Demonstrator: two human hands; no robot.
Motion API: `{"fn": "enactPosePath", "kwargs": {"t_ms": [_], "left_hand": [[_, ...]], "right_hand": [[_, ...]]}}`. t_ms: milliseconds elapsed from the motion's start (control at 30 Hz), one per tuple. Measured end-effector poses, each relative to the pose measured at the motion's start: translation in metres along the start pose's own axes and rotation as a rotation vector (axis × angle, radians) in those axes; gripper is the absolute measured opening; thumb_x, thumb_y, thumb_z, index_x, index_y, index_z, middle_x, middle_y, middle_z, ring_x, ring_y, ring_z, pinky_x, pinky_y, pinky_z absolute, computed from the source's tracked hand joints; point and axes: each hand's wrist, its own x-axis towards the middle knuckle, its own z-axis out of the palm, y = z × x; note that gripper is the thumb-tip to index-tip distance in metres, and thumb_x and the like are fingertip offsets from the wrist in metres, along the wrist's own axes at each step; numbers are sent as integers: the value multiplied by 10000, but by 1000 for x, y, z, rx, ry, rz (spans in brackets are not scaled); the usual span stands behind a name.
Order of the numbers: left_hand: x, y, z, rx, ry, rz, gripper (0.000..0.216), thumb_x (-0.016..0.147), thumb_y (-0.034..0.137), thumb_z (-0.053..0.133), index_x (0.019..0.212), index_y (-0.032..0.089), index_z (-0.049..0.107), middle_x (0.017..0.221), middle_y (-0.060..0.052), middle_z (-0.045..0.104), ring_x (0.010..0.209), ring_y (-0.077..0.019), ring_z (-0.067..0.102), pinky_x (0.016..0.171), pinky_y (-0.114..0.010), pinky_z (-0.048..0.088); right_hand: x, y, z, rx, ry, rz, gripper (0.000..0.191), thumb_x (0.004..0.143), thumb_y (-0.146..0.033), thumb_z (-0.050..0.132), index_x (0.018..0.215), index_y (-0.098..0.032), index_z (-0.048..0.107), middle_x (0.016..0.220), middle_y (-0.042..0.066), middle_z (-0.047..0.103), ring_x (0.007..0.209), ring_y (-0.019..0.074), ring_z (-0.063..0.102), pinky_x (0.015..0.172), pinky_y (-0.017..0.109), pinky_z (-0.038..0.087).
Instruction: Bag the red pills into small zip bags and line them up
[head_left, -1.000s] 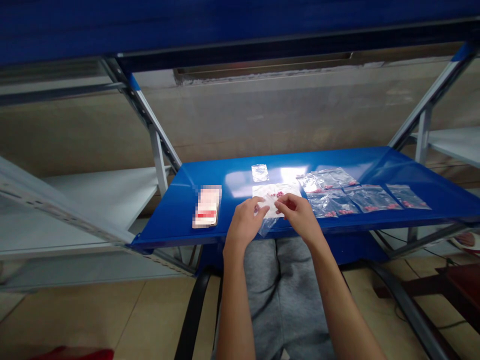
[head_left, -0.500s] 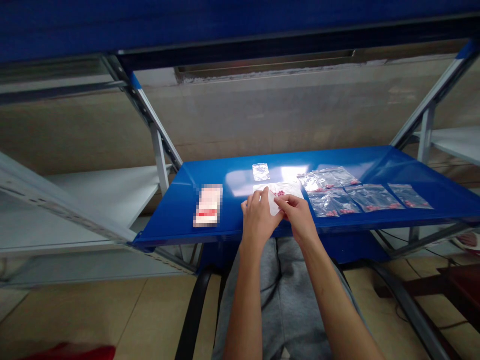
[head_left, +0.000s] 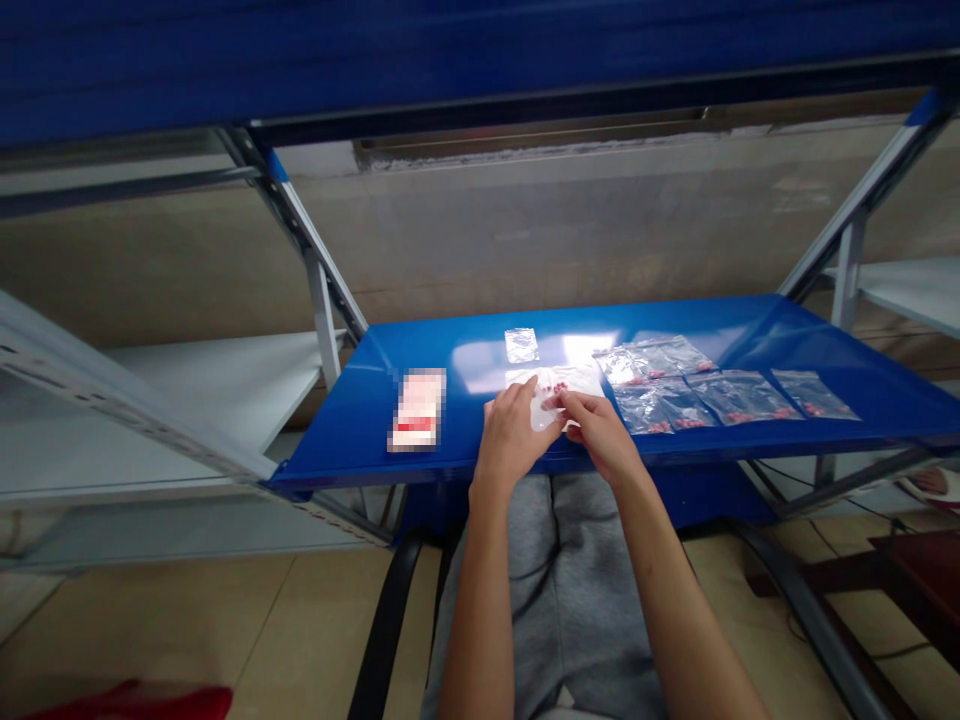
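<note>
My left hand (head_left: 511, 435) and my right hand (head_left: 598, 430) meet over the front middle of the blue shelf (head_left: 360, 420), both pinching a small clear plastic bag (head_left: 543, 414) between them. Just behind the hands lies a white sheet (head_left: 559, 380) with small red pieces (head_left: 556, 388) on it. An empty small clear bag (head_left: 520, 345) lies farther back.
Several clear bags holding red pieces (head_left: 705, 392) are laid out to the right on the shelf. A blurred white and red pack (head_left: 417, 408) lies at the left. Grey shelf uprights (head_left: 319, 290) and white side shelves (head_left: 195, 385) flank the blue one. My grey-trousered lap (head_left: 562, 570) is below.
My hands have come together from slightly apart, moved a little forward over the shelf, and the bag that hung below them is now drawn up between the fingers.
</note>
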Motion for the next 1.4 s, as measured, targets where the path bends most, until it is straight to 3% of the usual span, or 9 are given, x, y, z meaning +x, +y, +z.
{"fn": "enactPosePath", "kwargs": {"t_ms": [167, 367, 533, 700, 900, 1133, 1267, 1400], "left_hand": [[-1, -6, -1, -9, -22, 49, 590, 876, 385, 766, 1408, 211, 579, 1399, -126, 664, 1297, -296, 609, 1082, -437, 452], [-6, -6, 4, -1, -30, 43, 679, 888, 399, 757, 1484, 198, 502, 1429, -138, 638, 1346, -307, 573, 1125, -471, 430], [-9, -16, 10, -66, 21, 45, 686, 871, 397, 782, 1470, 196, 516, 1414, -147, 635, 1336, -321, 578, 1157, -506, 423], [-8, -24, 9, -222, 81, 40, 678, 831, 387, 824, 1435, 224, 564, 1318, -121, 674, 1234, -296, 636, 1076, -450, 500], [-8, -18, 10, -390, 121, -24, 563, 769, 415, 870, 1250, 181, 695, 955, -34, 679, 845, -177, 648, 814, -311, 553], [-9, -14, 12, -404, 111, -25, 548, 759, 416, 875, 1228, 189, 706, 945, -23, 636, 831, -161, 608, 787, -290, 527], [-10, -15, 9, -397, 116, -20, 527, 770, 400, 867, 1221, 187, 697, 940, -22, 639, 826, -160, 609, 795, -293, 531], [-7, -22, 2, -288, 130, -17, 553, 778, 363, 865, 1270, 201, 674, 1014, -42, 648, 915, -194, 644, 871, -338, 540]], "right_hand": [[0, 3, -6, -70, -43, -23, 530, 785, -690, 695, 777, -166, 775, 724, 54, 660, 621, 132, 486, 519, 244, 309], [0, 9, -4, -129, 37, -83, 465, 789, -614, 685, 853, -165, 785, 723, 57, 683, 588, 149, 519, 517, 271, 364], [-1, 5, 3, -352, 84, -185, 464, 844, -559, 581, 888, -148, 792, 728, 75, 707, 614, 183, 574, 559, 295, 402], [-2, -6, 8, -437, 39, -232, 400, 849, -505, 564, 859, -165, 774, 721, 69, 709, 653, 200, 609, 585, 297, 412], [3, -2, -1, -408, -11, -265, 383, 868, -529, 589, 751, -184, 710, 683, 47, 674, 660, 190, 587, 580, 282, 404], [1, -3, -8, -384, -43, -261, 402, 870, -546, 619, 705, -182, 662, 656, 22, 625, 631, 161, 536, 559, 275, 372], [1, -4, -12, -317, -24, -210, 407, 856, -575, 631, 868, -175, 702, 753, 55, 708, 672, 188, 630, 538, 268, 393], [12, 1, -23, -335, 91, -193, 384, 858, -526, 603, 988, -175, 688, 832, 91, 756, 716, 231, 720, 554, 279, 433]]}}
